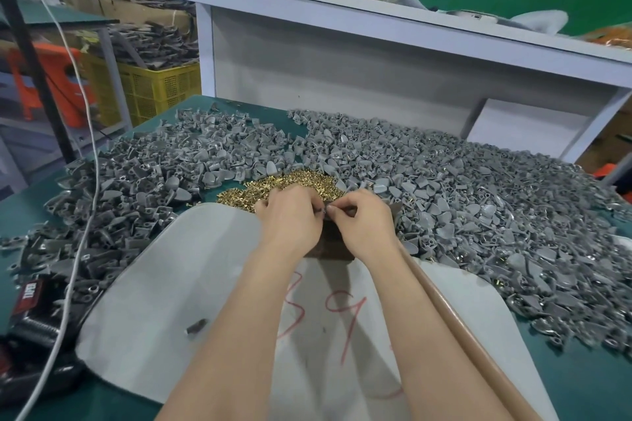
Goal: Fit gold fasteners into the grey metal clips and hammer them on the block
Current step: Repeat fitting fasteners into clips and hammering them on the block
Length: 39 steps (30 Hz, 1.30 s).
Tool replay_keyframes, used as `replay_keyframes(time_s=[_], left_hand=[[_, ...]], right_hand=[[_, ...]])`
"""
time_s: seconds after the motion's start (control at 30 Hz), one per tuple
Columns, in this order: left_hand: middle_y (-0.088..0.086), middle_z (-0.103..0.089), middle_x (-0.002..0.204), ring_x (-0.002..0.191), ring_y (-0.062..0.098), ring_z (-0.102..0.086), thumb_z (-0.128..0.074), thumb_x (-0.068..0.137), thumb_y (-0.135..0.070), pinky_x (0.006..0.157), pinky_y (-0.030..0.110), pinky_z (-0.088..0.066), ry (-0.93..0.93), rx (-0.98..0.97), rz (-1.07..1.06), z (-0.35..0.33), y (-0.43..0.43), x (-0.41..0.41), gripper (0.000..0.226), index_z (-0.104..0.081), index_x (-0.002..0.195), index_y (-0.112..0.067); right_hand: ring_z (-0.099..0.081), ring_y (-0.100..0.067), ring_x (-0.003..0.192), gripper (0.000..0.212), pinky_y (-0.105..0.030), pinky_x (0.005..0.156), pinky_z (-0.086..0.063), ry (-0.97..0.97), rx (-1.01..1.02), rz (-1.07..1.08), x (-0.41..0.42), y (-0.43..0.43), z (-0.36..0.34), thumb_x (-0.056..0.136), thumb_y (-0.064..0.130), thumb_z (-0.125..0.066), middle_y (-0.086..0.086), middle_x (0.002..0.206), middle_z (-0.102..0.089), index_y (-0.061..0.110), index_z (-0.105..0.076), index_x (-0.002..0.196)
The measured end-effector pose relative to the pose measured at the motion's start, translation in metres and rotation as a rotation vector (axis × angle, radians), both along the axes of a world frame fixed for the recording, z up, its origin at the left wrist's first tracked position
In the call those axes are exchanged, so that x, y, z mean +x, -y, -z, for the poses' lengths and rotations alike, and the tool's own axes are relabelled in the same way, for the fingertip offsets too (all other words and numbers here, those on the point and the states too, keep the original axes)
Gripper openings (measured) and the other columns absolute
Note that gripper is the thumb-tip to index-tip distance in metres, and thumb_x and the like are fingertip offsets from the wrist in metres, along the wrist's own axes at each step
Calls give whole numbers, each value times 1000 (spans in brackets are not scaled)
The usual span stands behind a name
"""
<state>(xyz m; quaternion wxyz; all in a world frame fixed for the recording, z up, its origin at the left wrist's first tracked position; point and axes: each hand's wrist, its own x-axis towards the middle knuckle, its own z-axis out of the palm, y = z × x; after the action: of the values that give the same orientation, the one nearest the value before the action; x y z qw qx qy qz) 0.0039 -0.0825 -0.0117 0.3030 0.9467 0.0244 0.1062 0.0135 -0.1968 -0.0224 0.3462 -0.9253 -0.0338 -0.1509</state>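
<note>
Both left grip (290,219) and right grip (368,227) pinch one clip (323,212) above the block (330,247); the fastener needs seating squarely.

I see the grey metal clips (444,181) heaped loose in a wide band across the worktop (588,386): small matte pieces with rounded tabs. The gold fasteners (290,186) form a small shiny pile among them, just beyond my hands. My left hand (290,219) and right hand (367,227) pinch a single clip (324,211) at the fingertips, above the dark brown block (328,246), which is mostly hidden. The hammer's wooden handle (461,318) slants back from under my right hand. A stray clip (196,326) lies apart, nearer me.
</note>
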Motion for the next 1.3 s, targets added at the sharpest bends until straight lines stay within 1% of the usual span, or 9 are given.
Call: replay_keyframes(time_s=[0.13, 0.23, 0.47, 0.6, 0.67, 0.73, 0.87, 1.07, 1.3], left_hand=[[-4, -66, 105, 112, 25, -49, -54, 90, -20, 94, 38, -30, -4, -7, -3, 1, 0, 0, 16, -69, 92, -27], [-3, -66, 106, 112, 25, -49, -55, 90, -20, 92, 37, -30, -3, -11, -8, 1, 1, 0, 16, -68, 92, -28], [-4, -66, 103, 112, 25, -49, -55, 91, -22, 92, 37, -29, -3, -19, -8, -1, 0, -2, 14, -68, 91, -27], [-5, -65, 103, 114, 25, -47, -56, 91, -22, 92, 37, -29, -9, -19, -9, -2, 0, -2, 13, -68, 89, -27], [-5, -65, 103, 114, 25, -47, -57, 91, -21, 93, 38, -28, -16, -18, -6, -2, -1, -2, 13, -68, 90, -28], [-5, -66, 104, 115, 25, -47, -57, 91, -21, 95, 39, -29, -19, -20, -2, -2, -1, -2, 13, -68, 92, -28], [-4, -66, 105, 114, 25, -47, -56, 91, -21, 93, 39, -30, -15, -27, -4, -1, -1, -2, 14, -68, 91, -28], [-3, -66, 105, 113, 26, -47, -55, 91, -20, 92, 38, -30, -11, -12, -3, -2, 0, -2, 15, -68, 91, -29], [-3, -65, 106, 114, 27, -45, -54, 91, -19, 93, 38, -30, -7, -4, 4, -1, -1, -1, 16, -68, 92, -28]], right_hand=[[-59, -19, 94, 11, -25, 79, -40, -96, -57, 9, 1, -3, -11, 88, 20, -64, -2, 96, -68, 15, -73, 89], [-60, -23, 95, 13, -28, 82, -44, -125, -84, -1, 2, -4, -17, 88, 19, -63, -6, 97, -71, 13, -74, 91], [-61, -16, 87, 12, -24, 78, -43, -66, -19, -8, -4, -2, -10, 89, 19, -63, 2, 89, -70, 16, -74, 88], [-61, -17, 94, 19, -28, 85, -44, -58, -39, -87, -5, 6, -11, 93, 16, -56, 0, 97, -71, 14, -74, 98], [-61, -14, 97, 21, -26, 91, -44, -55, 12, -87, -4, 10, -12, 93, 13, -55, 3, 102, -70, 15, -71, 105], [-61, -10, 93, 21, -24, 91, -45, -42, 65, -86, -4, 12, -11, 92, 10, -56, 4, 99, -68, 15, -70, 106], [-55, -8, 84, 17, -19, 84, -42, 17, -19, -110, -4, 7, -8, 89, 12, -61, 2, 98, -68, 16, -72, 101], [-56, -18, 90, 11, -32, 87, -44, 25, -126, -72, -3, 2, -5, 88, 15, -61, -3, 99, -61, 17, -70, 93], [-51, -15, 85, 14, -33, 84, -44, 37, -155, -102, -5, 3, -8, 88, 14, -60, -2, 95, -58, 20, -70, 96]])
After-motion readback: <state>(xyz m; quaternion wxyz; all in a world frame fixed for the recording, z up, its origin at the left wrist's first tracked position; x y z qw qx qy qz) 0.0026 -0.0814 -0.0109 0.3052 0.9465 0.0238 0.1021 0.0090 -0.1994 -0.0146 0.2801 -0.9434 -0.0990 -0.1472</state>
